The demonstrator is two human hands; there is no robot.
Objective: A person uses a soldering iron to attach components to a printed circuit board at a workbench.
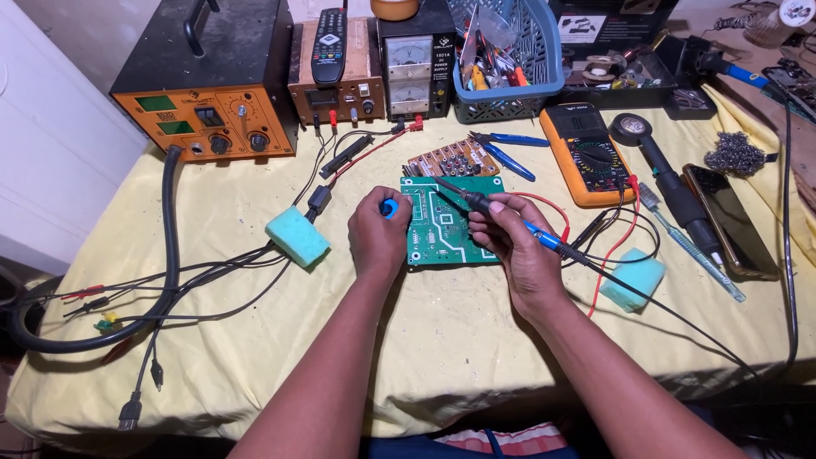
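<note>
Here, right hand (518, 246) gripping soldering iron (501, 214) — perhaps touching green board (450, 223)

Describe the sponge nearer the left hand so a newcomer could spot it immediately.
Start at the orange box at the table's back left. Follow its thick black hose forward; the sponge lies right of it, left of the left hand. It is greener than the blue sponge.

Yellow-clothed table (442, 340), circuit board (446, 234), sponges (297, 236)

Bare yellow surface (442, 340) near the person lies open. Cables (212, 280) and a sponge (297, 236) crowd the left; multimeter (586, 153), pliers (501, 151) and a 2nd sponge (631, 279) block the right.
</note>
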